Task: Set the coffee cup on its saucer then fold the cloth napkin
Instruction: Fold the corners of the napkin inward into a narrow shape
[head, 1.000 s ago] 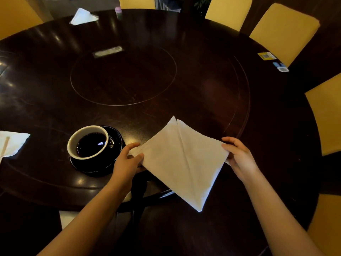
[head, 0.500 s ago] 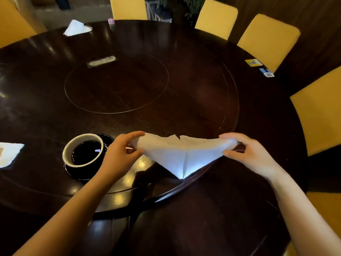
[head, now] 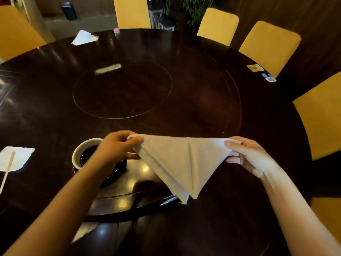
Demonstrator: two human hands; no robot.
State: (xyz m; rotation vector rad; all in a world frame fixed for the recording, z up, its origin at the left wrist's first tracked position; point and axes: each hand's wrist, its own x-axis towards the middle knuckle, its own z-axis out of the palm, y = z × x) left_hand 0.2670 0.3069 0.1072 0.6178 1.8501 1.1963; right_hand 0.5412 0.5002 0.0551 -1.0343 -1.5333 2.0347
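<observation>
- White cloth, soft and light: the napkin (head: 180, 163) hangs in the air just above the near edge of the counter (head: 184, 89). It is folded to a triangle, point down, with a crease down its middle.
- It looks limp and sags wherever nothing supports it. It will likely keep a fold only once laid flat and pressed. The two top corners are the sensible holds.
- The left hand (head: 114, 146) pinches the left top corner and the right hand (head: 249, 156) pinches the right one. They are well apart, with the top edge stretched between them.
- Behind the left hand, the coffee cup (head: 86, 141), full of dark coffee, sits on its dark saucer (head: 120, 168), so that step looks done. A swinging corner could brush the cup.
- Further left lies a paper napkin (head: 20, 156) with a wooden stirrer (head: 8, 170) on it.
</observation>
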